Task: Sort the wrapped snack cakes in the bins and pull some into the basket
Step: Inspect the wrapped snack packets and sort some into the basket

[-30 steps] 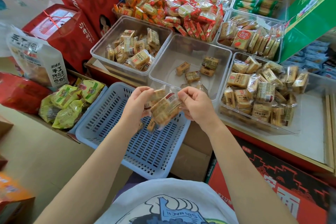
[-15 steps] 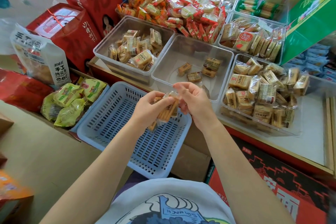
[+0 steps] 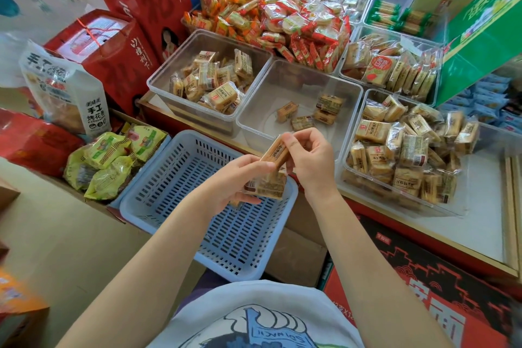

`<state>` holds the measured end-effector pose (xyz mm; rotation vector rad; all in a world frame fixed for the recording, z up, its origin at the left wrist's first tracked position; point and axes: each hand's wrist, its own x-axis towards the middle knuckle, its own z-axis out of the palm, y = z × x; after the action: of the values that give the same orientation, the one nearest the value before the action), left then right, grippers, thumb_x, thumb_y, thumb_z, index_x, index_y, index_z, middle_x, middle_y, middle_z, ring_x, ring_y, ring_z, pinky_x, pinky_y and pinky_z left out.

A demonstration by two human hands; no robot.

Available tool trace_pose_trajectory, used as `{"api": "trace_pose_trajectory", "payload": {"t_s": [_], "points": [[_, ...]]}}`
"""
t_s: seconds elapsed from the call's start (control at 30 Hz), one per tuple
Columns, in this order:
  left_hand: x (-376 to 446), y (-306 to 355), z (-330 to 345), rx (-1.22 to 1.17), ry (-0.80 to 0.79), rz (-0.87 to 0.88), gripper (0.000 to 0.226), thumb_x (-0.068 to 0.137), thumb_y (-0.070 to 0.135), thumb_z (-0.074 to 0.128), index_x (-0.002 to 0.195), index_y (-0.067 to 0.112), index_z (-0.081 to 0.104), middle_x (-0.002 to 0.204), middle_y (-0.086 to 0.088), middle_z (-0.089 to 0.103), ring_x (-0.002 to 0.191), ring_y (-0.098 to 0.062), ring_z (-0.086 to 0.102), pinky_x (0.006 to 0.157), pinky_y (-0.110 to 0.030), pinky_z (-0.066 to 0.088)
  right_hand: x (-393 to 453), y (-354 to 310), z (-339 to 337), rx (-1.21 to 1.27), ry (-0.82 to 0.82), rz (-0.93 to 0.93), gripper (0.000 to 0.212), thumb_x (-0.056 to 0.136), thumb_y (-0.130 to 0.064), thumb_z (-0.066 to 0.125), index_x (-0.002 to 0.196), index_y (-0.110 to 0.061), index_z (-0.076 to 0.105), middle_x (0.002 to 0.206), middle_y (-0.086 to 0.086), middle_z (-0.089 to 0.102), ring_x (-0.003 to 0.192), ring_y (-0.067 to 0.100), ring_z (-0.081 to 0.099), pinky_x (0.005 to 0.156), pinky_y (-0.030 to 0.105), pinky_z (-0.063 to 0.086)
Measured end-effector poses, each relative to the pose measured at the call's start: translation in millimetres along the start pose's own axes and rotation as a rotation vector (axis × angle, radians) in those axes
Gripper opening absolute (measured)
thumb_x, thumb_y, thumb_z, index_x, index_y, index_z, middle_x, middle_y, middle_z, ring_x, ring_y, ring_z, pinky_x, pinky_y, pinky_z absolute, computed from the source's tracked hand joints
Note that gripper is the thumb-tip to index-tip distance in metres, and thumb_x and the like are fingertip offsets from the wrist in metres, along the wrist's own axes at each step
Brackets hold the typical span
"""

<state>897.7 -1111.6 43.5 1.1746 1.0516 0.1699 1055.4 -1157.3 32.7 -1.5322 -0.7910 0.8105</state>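
basket [image 3: 158, 200] in front of three bins [image 3: 255, 118] side by side, snack cakes [image 3: 306, 116] inside.

Red gift boxes [image 3: 113, 45] stacked left; green snack bags [image 3: 113, 161] below (crumpled), beside white bag [image 3: 70, 93].

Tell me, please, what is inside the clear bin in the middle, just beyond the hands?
The middle clear bin holds four wrapped snack cakes lying loose on its otherwise bare floor. Its near edge is covered by the right hand, so anything there cannot be seen.
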Motion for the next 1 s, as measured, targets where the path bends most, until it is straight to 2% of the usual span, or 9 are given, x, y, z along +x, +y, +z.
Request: {"api": "trace_pose_trajectory", "payload": {"t_s": [0.13, 0.27, 0.4, 0.5, 0.6, 0.7, 0.8, 0.87, 1.0], "points": [[0.4, -0.7, 4.1, -0.072, 0.061, -0.042, 0.024, 0.099, 0.043, 0.059, 0.116, 0.025, 0.062, 0.115, -0.010, 0.072, 0.107, -0.025, 0.070, 0.085, -0.039, 0.062, 1.1, 3.3, 0.3, -0.007, 0.050, 0.012, 0.014, 0.098, -0.020, 0.067, 0.087, -0.017, 0.060, 0.079, 0.005, 0.065, 0.066, 0.008, 0.064, 0.056, 0.018, 0.050], [2.5, -1.3, 8.0, -0.221, 0.163, -0.078, 0.039, 0.099, 0.046, 0.054, 0.127, 0.020, 0.062, 0.111, -0.014, 0.075, 0.104, -0.030, 0.072, 0.079, -0.038, 0.061, 6.4, 7.7, -1.5, -0.157, 0.046, -0.048, 0.015, 0.096, -0.022, 0.067, 0.083, -0.021, 0.059, 0.081, 0.005, 0.056, 0.075, 0.013, 0.054, 0.069, 0.023, 0.050], [1.1, 0.9, 9.8, -0.218, 0.167, -0.074, 0.050, 0.099, 0.056, 0.043, 0.119, 0.019, 0.069, 0.102, -0.011, 0.078, 0.097, -0.027, 0.074, 0.075, -0.037, 0.060, 4.9, -2.0, -4.0, -0.068, -0.109, 0.022, 0.009, 0.101, -0.025, 0.060, 0.097, -0.017, 0.057, 0.089, 0.003, 0.059, 0.078, 0.007, 0.059, 0.067, 0.021, 0.052], [0.4, 2.5, 9.1, -0.218, 0.164, -0.070, 0.063, 0.099, 0.064, 0.036, 0.113, 0.014, 0.072, 0.095, -0.011, 0.077, 0.085, -0.026, 0.073, 0.068, -0.033, 0.057, 1.7, -4.9, -2.1, -0.037, -0.212, 0.039, 0.032, 0.104, -0.034, 0.057, 0.103, -0.003, 0.059, 0.083, 0.003, 0.063, 0.073, 0.006, 0.062, 0.063, 0.022, 0.054], [2.4, 1.1, 7.9, -0.220, 0.153, -0.080, 0.076, 0.096, 0.075, 0.032, 0.115, 0.013, 0.071, 0.095, -0.011, 0.078, 0.082, -0.024, 0.075, 0.066, -0.033, 0.057, -0.5, -2.7, -0.9, -0.064, -0.178, 0.059, 0.048, 0.100, -0.042, 0.060, 0.096, 0.006, 0.059, 0.082, 0.007, 0.064, 0.071, 0.006, 0.064, 0.060, 0.025, 0.055], [2.2, 1.0, 11.0, -0.165, 0.170, -0.063, 0.062, 0.097, 0.069, 0.041, 0.109, 0.015, 0.070, 0.096, -0.008, 0.079, 0.085, -0.022, 0.075, 0.071, -0.035, 0.059, -0.2, 2.2, -5.8, -0.085, -0.072, 0.090, 0.041, 0.100, -0.045, 0.060, 0.089, -0.006, 0.059, 0.082, 0.009, 0.066, 0.068, 0.009, 0.065, 0.052, 0.023, 0.053], [2.4, -4.8, 10.2, -0.115, 0.182, 0.039, 0.036, 0.097, 0.053, 0.059, 0.107, 0.021, 0.072, 0.102, -0.005, 0.078, 0.089, -0.020, 0.075, 0.070, -0.034, 0.060, 2.2, 6.0, -11.0, -0.102, -0.044, 0.087, 0.049, 0.100, -0.045, 0.061, 0.099, 0.004, 0.058, 0.095, 0.027, 0.067, 0.070, 0.018, 0.063, 0.048, 0.020, 0.049], [2.5, -8.8, 10.2, -0.142, 0.200, 0.071, 0.034, 0.096, 0.050, 0.062, 0.107, 0.020, 0.073, 0.102, -0.003, 0.078, 0.091, -0.020, 0.075, 0.068, -0.031, 0.059, 2.1, 7.4, -11.5, -0.113, -0.064, 0.103, 0.051, 0.098, -0.047, 0.061, 0.102, 0.004, 0.059, 0.101, 0.027, 0.067, 0.077, 0.018, 0.064, 0.058, 0.024, 0.053], [3.8, -13.0, 13.1, -0.243, 0.288, 0.072, 0.024, 0.099, 0.039, 0.063, 0.104, 0.017, 0.070, 0.101, -0.004, 0.076, 0.084, -0.018, 0.075, 0.065, -0.028, 0.059, -1.3, 8.0, -9.8, -0.097, -0.062, 0.174, 0.053, 0.099, -0.046, 0.061, 0.102, 0.006, 0.060, 0.102, 0.020, 0.071, 0.090, 0.020, 0.069, 0.086, 0.042, 0.058]]}}
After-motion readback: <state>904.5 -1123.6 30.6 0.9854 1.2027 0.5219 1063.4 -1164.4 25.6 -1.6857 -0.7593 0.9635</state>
